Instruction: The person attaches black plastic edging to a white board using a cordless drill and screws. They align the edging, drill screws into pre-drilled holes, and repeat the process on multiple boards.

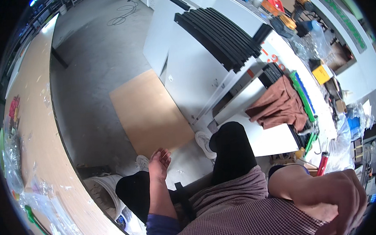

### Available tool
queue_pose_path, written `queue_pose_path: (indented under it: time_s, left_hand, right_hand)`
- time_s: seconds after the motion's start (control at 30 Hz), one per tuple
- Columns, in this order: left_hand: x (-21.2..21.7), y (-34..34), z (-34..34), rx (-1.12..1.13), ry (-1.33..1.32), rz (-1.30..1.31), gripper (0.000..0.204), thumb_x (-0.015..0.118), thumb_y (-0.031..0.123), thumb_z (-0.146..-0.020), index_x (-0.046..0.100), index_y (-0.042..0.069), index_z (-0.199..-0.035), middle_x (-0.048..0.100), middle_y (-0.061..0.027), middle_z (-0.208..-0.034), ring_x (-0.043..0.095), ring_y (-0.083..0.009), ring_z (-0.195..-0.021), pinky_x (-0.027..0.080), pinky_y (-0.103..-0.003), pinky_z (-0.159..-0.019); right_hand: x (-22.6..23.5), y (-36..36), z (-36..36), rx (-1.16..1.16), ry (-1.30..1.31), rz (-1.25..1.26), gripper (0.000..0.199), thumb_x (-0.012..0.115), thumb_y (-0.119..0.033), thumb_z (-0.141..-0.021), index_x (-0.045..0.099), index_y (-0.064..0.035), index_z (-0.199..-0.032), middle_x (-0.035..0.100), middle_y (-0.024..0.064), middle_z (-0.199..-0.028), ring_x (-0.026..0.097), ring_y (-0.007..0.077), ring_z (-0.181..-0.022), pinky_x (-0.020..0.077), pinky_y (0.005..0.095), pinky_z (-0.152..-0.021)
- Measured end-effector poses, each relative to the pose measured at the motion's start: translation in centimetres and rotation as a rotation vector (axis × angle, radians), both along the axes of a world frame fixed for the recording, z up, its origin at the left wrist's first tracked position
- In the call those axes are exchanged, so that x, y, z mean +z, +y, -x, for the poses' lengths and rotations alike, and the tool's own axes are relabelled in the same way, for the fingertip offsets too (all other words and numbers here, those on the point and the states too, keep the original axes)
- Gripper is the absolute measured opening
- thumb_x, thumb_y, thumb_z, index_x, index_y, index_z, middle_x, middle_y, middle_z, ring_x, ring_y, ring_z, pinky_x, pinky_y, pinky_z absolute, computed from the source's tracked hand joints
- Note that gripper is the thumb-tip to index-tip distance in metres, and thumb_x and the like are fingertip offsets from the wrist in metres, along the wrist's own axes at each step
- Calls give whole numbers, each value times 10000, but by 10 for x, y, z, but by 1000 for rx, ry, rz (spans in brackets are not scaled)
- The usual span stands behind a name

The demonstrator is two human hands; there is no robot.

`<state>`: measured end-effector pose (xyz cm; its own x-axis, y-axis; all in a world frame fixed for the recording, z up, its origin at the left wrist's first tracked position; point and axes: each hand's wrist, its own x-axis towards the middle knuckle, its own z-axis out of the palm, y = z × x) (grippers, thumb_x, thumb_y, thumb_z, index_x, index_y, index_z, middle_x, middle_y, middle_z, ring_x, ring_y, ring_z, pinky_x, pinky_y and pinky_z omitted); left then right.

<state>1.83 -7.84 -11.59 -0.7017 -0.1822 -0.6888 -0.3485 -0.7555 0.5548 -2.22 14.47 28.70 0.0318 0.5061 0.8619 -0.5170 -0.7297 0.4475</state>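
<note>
My left hand (pixel 159 162) hangs over my lap beside my left knee, palm partly turned up. Its fingers are loosely bent and apart, with nothing in them. Below it, a tan flat board (pixel 151 108) lies on the floor in front of my white shoes (pixel 204 144). My right arm is raised close to the camera at the lower right. The right hand (pixel 343 198) looks large and bent there, its fingers mostly hidden. Beyond that arm, a red-handled tool (pixel 323 163) rests at the workbench edge, near a brown cloth (pixel 281 104).
A long wooden table (pixel 37 125) runs along my left, with clear plastic bags and a green-handled tool (pixel 38 223). A white bucket (pixel 107 192) stands under its edge. At right are white panels (pixel 189 62), stacked black strips (pixel 218 37) and a cluttered bench with a yellow drill (pixel 287 21).
</note>
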Motion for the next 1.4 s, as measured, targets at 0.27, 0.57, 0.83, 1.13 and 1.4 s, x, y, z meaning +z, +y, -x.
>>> queue_pose_path:
  time_s: [0.27,0.57,0.83,1.13,1.4]
  left_hand:
    - [-17,4,-20,-45,-61,46,251,470,220,-954,576,88,-1139,661,-68,-1020,638,-216,-917,503,-352,-787]
    - [-14,7,-35,-106,-93,152,332,468,214,-955,497,70,-1253,645,-86,-1134,648,-209,-919,515,-340,-764]
    - [-19,5,-39,-116,-66,152,323,463,208,-957,501,63,-1243,641,-104,-1151,651,-220,-923,525,-345,-754]
    - [-15,6,-39,-105,-75,153,314,459,196,-959,505,54,-1235,639,-114,-1131,655,-230,-905,531,-346,-736]
    - [-21,3,-39,-118,-48,148,313,492,201,-944,522,54,-1219,645,-105,-1099,655,-225,-894,529,-340,-726]
  right_hand:
    - [16,14,-33,-99,168,32,225,503,147,-744,602,-18,-627,565,103,-653,623,248,-677,553,378,-841]
    - [23,33,-59,-200,184,177,245,494,156,-749,611,-17,-621,556,93,-630,586,220,-621,558,368,-850]
    - [24,40,-68,-151,229,158,235,514,132,-771,606,-14,-611,580,113,-662,594,223,-632,556,356,-834]
    - [25,41,-74,-327,180,291,195,531,126,-765,627,-1,-653,586,113,-650,597,231,-629,547,342,-806]
    - [23,45,-73,-288,167,186,172,545,131,-755,638,13,-673,600,123,-646,602,231,-637,554,345,-867]
